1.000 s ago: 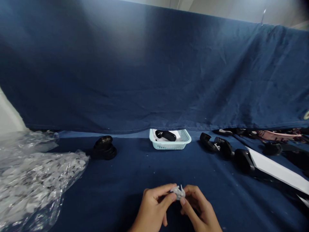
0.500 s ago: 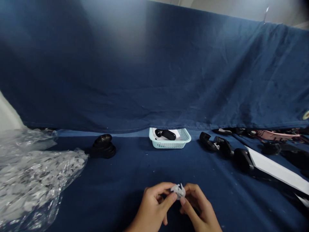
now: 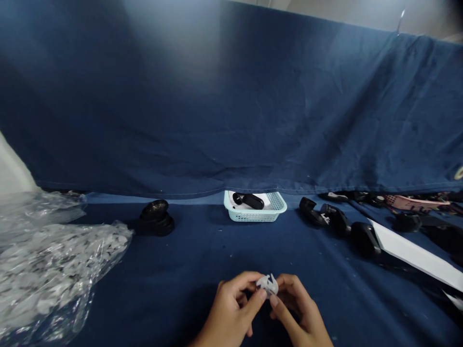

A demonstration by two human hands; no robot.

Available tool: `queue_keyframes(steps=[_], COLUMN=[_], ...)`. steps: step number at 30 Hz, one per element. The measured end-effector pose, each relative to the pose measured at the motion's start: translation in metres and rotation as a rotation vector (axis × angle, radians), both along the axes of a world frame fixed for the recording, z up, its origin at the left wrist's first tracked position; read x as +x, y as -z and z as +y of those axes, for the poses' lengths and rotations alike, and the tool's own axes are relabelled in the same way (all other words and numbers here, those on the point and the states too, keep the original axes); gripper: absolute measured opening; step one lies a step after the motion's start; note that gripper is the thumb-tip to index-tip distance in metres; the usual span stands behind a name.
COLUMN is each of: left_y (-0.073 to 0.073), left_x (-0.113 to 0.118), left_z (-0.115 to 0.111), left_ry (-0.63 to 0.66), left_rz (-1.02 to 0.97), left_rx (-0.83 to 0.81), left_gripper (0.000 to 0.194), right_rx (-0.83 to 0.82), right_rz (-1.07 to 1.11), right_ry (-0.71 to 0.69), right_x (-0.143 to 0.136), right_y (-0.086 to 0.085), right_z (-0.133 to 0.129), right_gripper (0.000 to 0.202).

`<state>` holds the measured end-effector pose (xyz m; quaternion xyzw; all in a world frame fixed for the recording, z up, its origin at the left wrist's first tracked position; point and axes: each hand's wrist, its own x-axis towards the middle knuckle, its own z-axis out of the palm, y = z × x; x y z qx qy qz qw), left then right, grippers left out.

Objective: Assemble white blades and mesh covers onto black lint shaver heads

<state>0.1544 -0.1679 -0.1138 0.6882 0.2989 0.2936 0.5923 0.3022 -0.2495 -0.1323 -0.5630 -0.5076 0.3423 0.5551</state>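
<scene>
Between my two hands is a small whitish plastic part point(image 3: 267, 285) with a rounded body and a thin prong pointing up. My left hand point(image 3: 234, 306) pinches its left side between thumb and forefinger. On the other side, the thumb and forefinger of my right hand point(image 3: 298, 306) close on its right edge. Both hands hover low over the dark blue cloth point(image 3: 173, 289), near the bottom of the view. My fingers cover part of the piece's sides.
A clear plastic bag point(image 3: 61, 274) full of similar whitish pieces lies at left. Black round parts point(image 3: 157, 219) sit beside it. A light blue basket point(image 3: 253, 216) holds black items. Black parts point(image 3: 336, 219), a white strip point(image 3: 415, 253) and a pink basket point(image 3: 415, 203) lie right. A blue curtain point(image 3: 231, 106) hangs behind.
Almost nothing differs. Both hands keep their pinch on the whitish plastic part, with only a very slight shift of the left hand and the view.
</scene>
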Motion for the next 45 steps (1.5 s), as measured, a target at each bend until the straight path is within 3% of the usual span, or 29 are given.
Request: queue_keyframes(steps=[9,15,21,25,29,33,40,42,45], left_y=[-0.002,0.005,0.009,0.007,0.010,0.013,0.008,0.007,0.006], left_x=[0.000,0.000,0.000,0.002,0.003,0.003,0.004,0.003,0.002], left_z=[0.000,0.000,0.005,0.010,0.015,0.017,0.016,0.016,0.016], left_ry=[0.002,-0.038,-0.045,-0.093,-0.102,-0.050,0.018,0.018,0.023], left_rz=[0.041,0.087,0.015,-0.062,-0.070,-0.038,0.010,0.005,0.000], left_rx=[0.033,0.041,-0.081,-0.163,-0.181,-0.165,-0.152,-0.146,-0.135], left_gripper=[0.026,0.029,0.049,0.054,0.051,0.047,0.045,0.045,0.045], right_rx=[-0.001,0.004,-0.001,0.029,0.054,0.045,-0.064,-0.141,-0.261], right_rz=[0.013,0.040,0.103,0.085,0.035,-0.063,-0.512,-0.682,-0.907], right_ry=[0.015,0.001,0.024,0.154,0.339,0.508,0.811,0.843,0.754], right_x=[-0.001,0.003,0.003,0.010,0.043,0.102,0.205,0.219,0.224], right_y=[0.000,0.006,0.010,0.000,-0.013,-0.027,-0.070,-0.080,-0.085], right_z=[0.000,0.001,0.007,0.014,0.022,0.027,0.039,0.044,0.045], right_gripper=[0.021,0.020,0.024,0.029,0.027,0.029,0.030,0.030,0.026])
